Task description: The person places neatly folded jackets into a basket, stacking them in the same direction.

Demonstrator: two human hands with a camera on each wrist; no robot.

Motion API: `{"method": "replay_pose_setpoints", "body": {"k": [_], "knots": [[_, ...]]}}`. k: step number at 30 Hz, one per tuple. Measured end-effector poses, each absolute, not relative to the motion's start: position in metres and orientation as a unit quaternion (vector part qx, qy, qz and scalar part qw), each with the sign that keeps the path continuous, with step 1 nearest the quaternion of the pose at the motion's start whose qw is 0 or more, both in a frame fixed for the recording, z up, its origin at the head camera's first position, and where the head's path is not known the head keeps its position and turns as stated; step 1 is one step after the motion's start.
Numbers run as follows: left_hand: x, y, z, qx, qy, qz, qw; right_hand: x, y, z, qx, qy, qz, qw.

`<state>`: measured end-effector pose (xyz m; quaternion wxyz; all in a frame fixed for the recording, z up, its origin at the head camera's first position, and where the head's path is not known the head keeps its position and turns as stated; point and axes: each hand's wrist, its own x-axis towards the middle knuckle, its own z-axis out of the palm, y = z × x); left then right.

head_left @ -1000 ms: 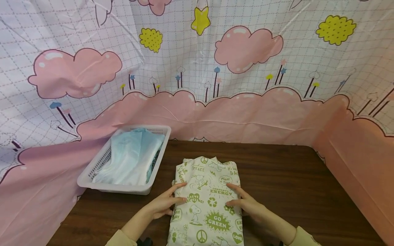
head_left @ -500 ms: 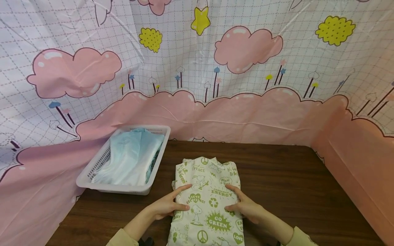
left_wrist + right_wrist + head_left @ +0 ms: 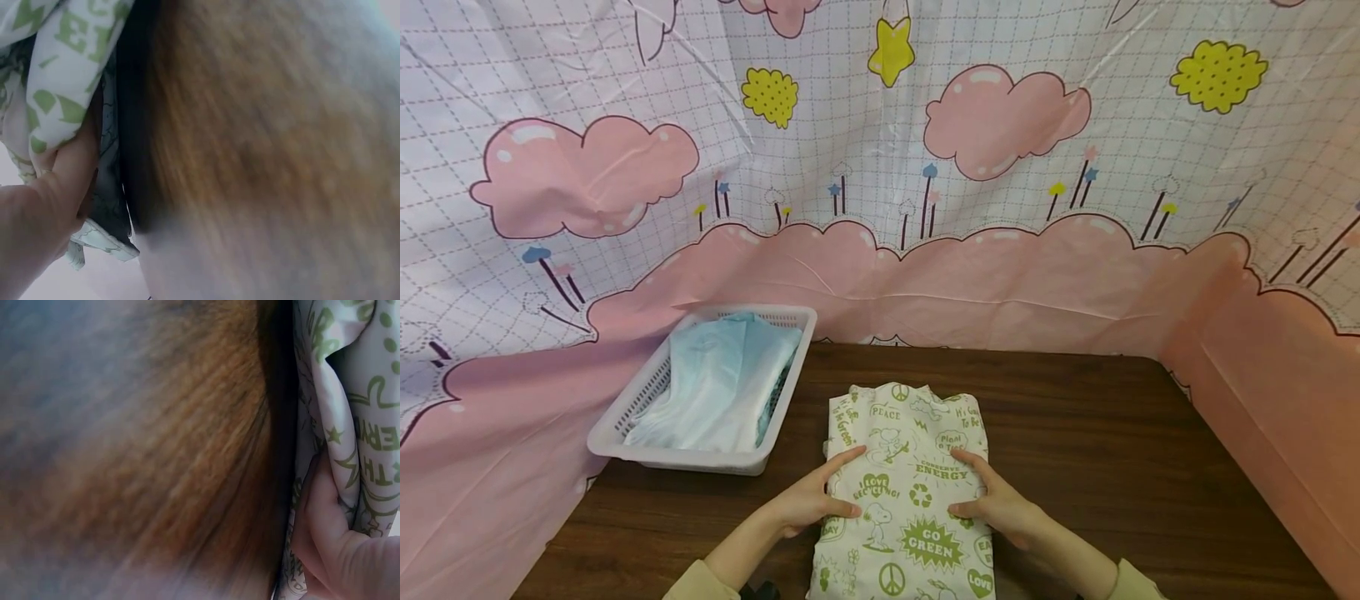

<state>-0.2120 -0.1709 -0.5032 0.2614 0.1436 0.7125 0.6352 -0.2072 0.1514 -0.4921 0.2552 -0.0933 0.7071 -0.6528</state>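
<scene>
A folded white cloth [image 3: 917,475] with green cartoon and lettering prints lies on the table in front of me. My left hand [image 3: 808,502] holds its left edge, thumb and index finger on top. My right hand [image 3: 1003,504] holds the right edge in the same way. In the left wrist view, fingers [image 3: 75,165] go in under a fold of the cloth [image 3: 65,81]. The right wrist view likewise has fingers [image 3: 322,509] tucked beneath the cloth's layers [image 3: 369,425]. The other fingertips are hidden by the fabric.
A white plastic basket [image 3: 790,387] stands at the left on the dark wooden table [image 3: 1097,450]. Pale blue and white fabric [image 3: 722,379] lies inside it. A printed pink and white curtain [image 3: 1000,292] encloses the back and sides.
Both thumbs have slid a little toward me along the cloth, and the left index finger reaches further in over it. The cloth has barely shifted; the basket is unchanged.
</scene>
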Motion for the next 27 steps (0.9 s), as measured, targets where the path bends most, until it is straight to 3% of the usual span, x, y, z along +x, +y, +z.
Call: {"method": "replay_pose_setpoints", "body": {"k": [27], "knots": [[-0.214, -0.171, -0.46, 0.193, 0.776, 0.572, 0.181, -0.209, 0.144, -0.454, -0.093, 0.753, -0.625, 0.186]]}}
